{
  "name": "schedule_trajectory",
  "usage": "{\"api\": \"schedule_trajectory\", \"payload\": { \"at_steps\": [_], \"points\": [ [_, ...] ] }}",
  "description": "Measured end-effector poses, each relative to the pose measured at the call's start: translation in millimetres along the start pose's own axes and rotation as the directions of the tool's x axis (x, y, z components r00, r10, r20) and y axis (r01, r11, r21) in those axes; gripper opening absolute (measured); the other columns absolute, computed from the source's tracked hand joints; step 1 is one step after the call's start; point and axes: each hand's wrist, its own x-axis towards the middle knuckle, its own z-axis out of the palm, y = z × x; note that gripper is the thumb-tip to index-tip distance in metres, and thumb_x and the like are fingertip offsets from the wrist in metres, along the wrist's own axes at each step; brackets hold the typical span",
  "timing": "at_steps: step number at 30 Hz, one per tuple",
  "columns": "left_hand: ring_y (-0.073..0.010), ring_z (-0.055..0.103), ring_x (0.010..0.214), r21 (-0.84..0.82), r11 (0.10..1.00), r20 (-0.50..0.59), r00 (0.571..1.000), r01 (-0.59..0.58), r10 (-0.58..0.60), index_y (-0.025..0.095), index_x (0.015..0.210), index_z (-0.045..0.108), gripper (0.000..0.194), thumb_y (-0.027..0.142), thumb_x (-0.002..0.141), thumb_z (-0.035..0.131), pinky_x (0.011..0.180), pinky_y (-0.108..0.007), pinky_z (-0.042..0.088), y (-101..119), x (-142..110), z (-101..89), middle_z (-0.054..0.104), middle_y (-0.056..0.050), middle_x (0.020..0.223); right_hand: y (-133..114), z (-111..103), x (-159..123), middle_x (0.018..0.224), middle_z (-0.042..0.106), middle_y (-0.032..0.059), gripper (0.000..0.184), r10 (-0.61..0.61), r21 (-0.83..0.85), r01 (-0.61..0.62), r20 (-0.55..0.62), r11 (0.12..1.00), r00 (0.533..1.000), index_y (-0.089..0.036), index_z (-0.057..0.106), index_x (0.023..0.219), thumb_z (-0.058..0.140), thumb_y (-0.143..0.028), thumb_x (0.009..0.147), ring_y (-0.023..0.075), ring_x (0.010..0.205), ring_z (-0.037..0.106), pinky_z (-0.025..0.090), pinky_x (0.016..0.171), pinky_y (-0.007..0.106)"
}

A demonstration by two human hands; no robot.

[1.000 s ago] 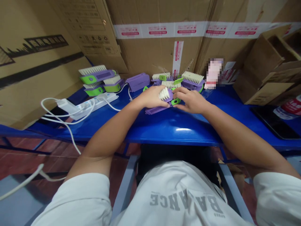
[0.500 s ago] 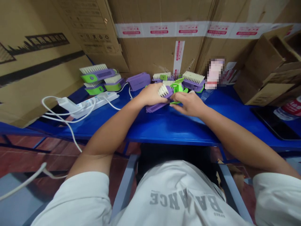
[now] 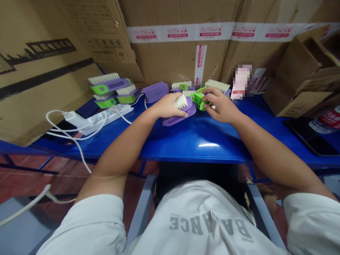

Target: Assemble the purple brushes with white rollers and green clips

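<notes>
Two items gripped at a blue metal table (image 3: 186, 141)

A purple plastic brush (image 3: 188, 110) with cream bristles is clasped by the left hand (image 3: 168, 106) at the table's middle, at 12 o'clock from the wearer. The fingers (image 3: 176, 104) of that hand are pressed together and curled around the brush, with the bristles showing just beside them. A bright green plastic piece (image 3: 199, 98) is gripped by the right hand (image 3: 220, 106), just beside the purple brush at its 2 o'clock. The fingers (image 3: 212, 95) of the right hand are slightly spread and curved over the piece, pinching it against the thumb, though the thumb's contact is partly hidden.

Several purple-and-green brushes (image 3: 216, 88) with cream bristles are grouped close behind the hands at 12 o'clock, and more purple-and-green brushes (image 3: 108, 86) are stacked at 10 o'clock. A lidded purple plastic case (image 3: 155, 92) is placed between those groups. A white power strip (image 3: 106, 118) with white cables is laid at 9 o'clock. Large taped cardboard cartons (image 3: 180, 60) are stacked along the table's far edge, and an open cardboard box (image 3: 297, 78) is seen at 2 o'clock. A dark tablet (image 3: 310, 136) is laid at 3 o'clock.
</notes>
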Motion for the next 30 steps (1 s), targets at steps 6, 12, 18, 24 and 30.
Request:
{"api": "schedule_trajectory", "payload": {
  "at_steps": [6, 12, 18, 24, 30],
  "points": [
    [-0.0353, 0.075, 0.127, -0.063, 0.997, -0.003, 0.999, -0.033, 0.032, 0.018, 0.145, 0.076, 0.089, 0.057, 0.069, 0.1, 0.114, -0.043, 0.055, 1, -1, -0.2, 0.081, -0.012, 0.139, -11, 5, 2, 0.146, 0.08, 0.0187, 0.036, 0.014, -0.054, -0.014, -0.008, 0.998, 1.0, -0.023, 0.081, 0.126, 0.055, -0.023, 0.101, 0.0397, 0.133, 0.077, 0.066, 0.105, 0.057],
    [-0.0359, 0.075, 0.126, -0.049, 0.998, 0.005, 0.999, -0.033, 0.033, 0.016, 0.147, 0.076, 0.091, 0.057, 0.069, 0.099, 0.113, -0.044, 0.055, 5, -1, 2.7, 0.081, -0.012, 0.137, -21, 3, 1, 0.153, 0.08, 0.0159, 0.039, 0.009, -0.263, 0.002, 0.039, 0.965, 0.999, -0.025, 0.084, 0.131, 0.055, -0.021, 0.105, 0.0373, 0.123, 0.079, 0.064, 0.089, 0.048],
    [-0.0332, 0.075, 0.112, -0.053, 0.998, 0.0, 1.0, -0.023, 0.023, 0.017, 0.129, 0.081, 0.076, 0.058, 0.067, 0.098, 0.1, -0.04, 0.056, 9, -1, 1.0, 0.082, -0.009, 0.123, -36, 1, 2, 0.15, 0.081, 0.017, 0.036, 0.003, -0.392, 0.037, 0.101, 0.919, 0.995, -0.023, 0.085, 0.125, 0.053, -0.025, 0.11, 0.0358, 0.11, 0.074, 0.053, 0.074, 0.044],
    [-0.0319, 0.074, 0.108, -0.054, 0.998, 0.007, 0.999, -0.034, 0.034, 0.018, 0.121, 0.08, 0.071, 0.059, 0.066, 0.098, 0.097, -0.04, 0.055, 7, -1, 0.4, 0.082, -0.007, 0.118, -36, 4, 2, 0.148, 0.081, 0.0162, 0.036, 0.003, -0.318, 0.02, 0.075, 0.948, 0.997, -0.024, 0.084, 0.129, 0.053, -0.024, 0.109, 0.0374, 0.117, 0.073, 0.058, 0.085, 0.048],
    [-0.0332, 0.074, 0.114, -0.179, 0.981, -0.027, 0.998, -0.068, 0.065, 0.017, 0.122, 0.079, 0.072, 0.057, 0.066, 0.098, 0.103, -0.041, 0.056, 0, 2, -1.4, 0.082, -0.006, 0.118, -15, 11, 1, 0.14, 0.084, 0.0163, 0.039, 0.009, -0.014, -0.011, -0.159, 1.0, 0.987, -0.022, 0.079, 0.137, 0.067, -0.031, 0.101, 0.0375, 0.124, 0.078, 0.068, 0.101, 0.054]
  ]
}}
